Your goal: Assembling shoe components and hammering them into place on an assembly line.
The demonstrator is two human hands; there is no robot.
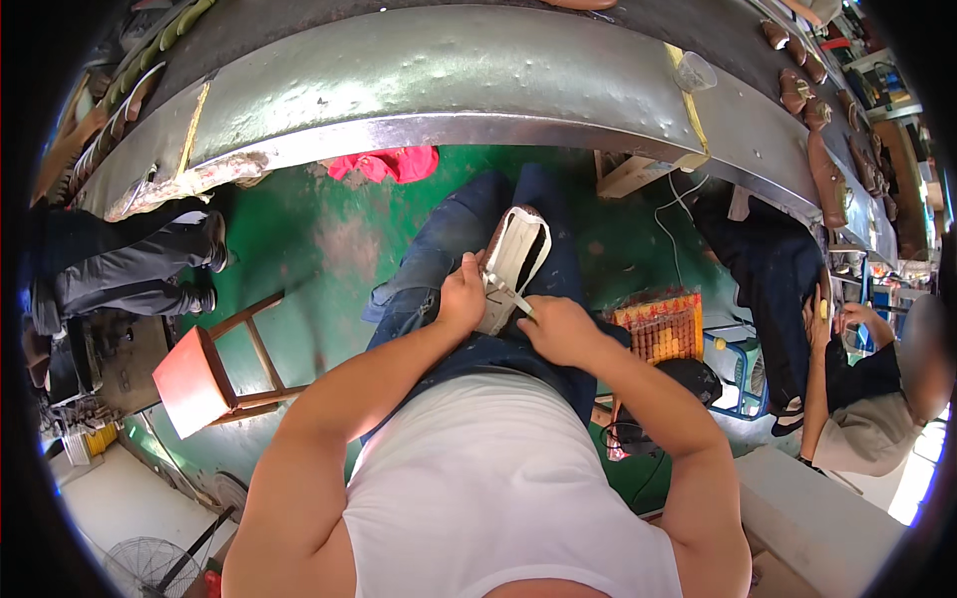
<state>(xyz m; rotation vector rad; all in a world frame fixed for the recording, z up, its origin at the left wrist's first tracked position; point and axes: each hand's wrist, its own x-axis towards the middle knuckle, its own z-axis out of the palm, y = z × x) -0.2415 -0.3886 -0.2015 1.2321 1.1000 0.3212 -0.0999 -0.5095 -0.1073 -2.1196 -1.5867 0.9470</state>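
A shoe (pixel 516 254) with a pale cream lining and a brown edge lies lengthwise over my lap, its opening facing up. My left hand (pixel 462 295) is closed around its left side, with the thumb along the rim. My right hand (pixel 560 329) is closed on a narrow whitish strip (pixel 510 295) that crosses the near end of the shoe. Whether the strip is part of the shoe or a separate piece, I cannot tell. My dark blue trousers (pixel 419 261) are under the shoe.
A metal-edged workbench (pixel 439 90) runs across ahead. Brown shoes (pixel 797 90) line the bench at right. A red-seated chair (pixel 194 384) stands left, a beaded seat cover (pixel 658 327) right. Another person (pixel 867 409) sits at far right; someone's legs (pixel 140 264) show at left.
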